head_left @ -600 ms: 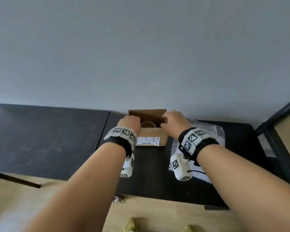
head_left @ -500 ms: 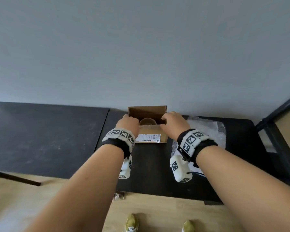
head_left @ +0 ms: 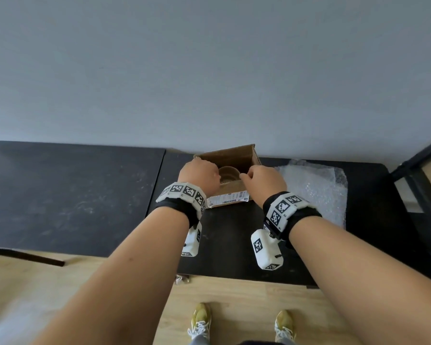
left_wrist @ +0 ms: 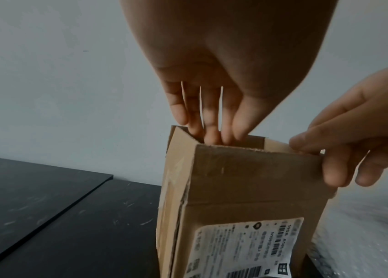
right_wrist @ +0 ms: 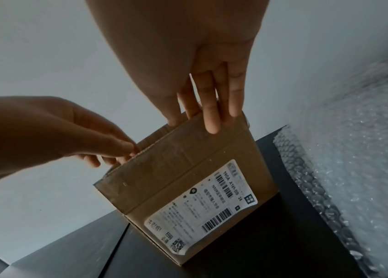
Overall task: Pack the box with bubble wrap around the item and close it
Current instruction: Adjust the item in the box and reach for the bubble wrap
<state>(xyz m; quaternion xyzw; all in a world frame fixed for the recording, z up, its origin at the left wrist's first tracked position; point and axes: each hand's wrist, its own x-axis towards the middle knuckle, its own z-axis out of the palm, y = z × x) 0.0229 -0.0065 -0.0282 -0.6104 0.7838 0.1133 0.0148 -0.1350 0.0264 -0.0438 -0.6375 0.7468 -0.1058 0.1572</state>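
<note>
Cardboard box sits center frame in the head view, on the black table near the grey wall, top open, far flap standing up. A round glass-like item shows inside, partly hidden between the two hands. Left hand is at the box's left top edge; left wrist view shows its fingers close together, tips dipping inside the opening behind the near flap, thumb against that edge. Right hand pinches the near flap's right corner, thumb inside, fingers lying down the outer face. White shipping label on the box's near side, below the flap fold. Bubble wrap lies flat to the right of the box, just beside it. Second dark tabletop at frame left. Lower frame: wood floor, yellow shoes, small crumpled scrap by the table edge. Dark frame at right edge.
</note>
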